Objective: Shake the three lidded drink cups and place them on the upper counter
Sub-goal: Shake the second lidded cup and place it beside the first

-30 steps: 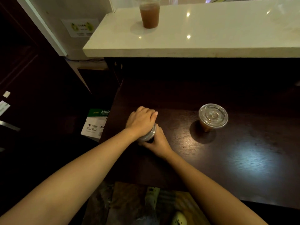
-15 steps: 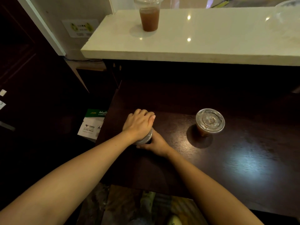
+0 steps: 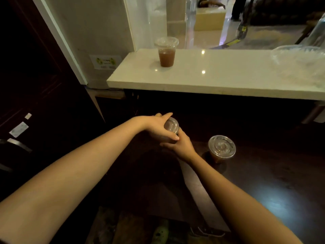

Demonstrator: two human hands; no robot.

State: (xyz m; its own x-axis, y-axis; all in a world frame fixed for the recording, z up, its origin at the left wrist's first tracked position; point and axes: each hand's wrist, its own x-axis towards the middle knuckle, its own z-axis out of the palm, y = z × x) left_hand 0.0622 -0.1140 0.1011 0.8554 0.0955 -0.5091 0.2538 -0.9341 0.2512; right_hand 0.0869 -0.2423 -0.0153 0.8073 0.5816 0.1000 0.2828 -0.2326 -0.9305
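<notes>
A clear lidded cup of brown drink (image 3: pixel 172 125) is held above the dark lower table (image 3: pixel 263 182). My left hand (image 3: pixel 159 126) grips its lid and upper part from the left. My right hand (image 3: pixel 181 143) holds its body from below and the right. A second lidded cup (image 3: pixel 222 148) stands on the table just right of my hands. The third lidded cup (image 3: pixel 166 51) stands on the white upper counter (image 3: pixel 219 80), near its left end.
Crumpled clear plastic (image 3: pixel 300 62) lies at the counter's right end. A white wall with a small sticker (image 3: pixel 105 62) rises at the left. Dark cabinets fill the left side. A patterned floor and a green shoe (image 3: pixel 161 233) show below the table's near edge.
The held cup has come up off the table in both hands. The view has tilted up, showing more of the counter and the room behind it.
</notes>
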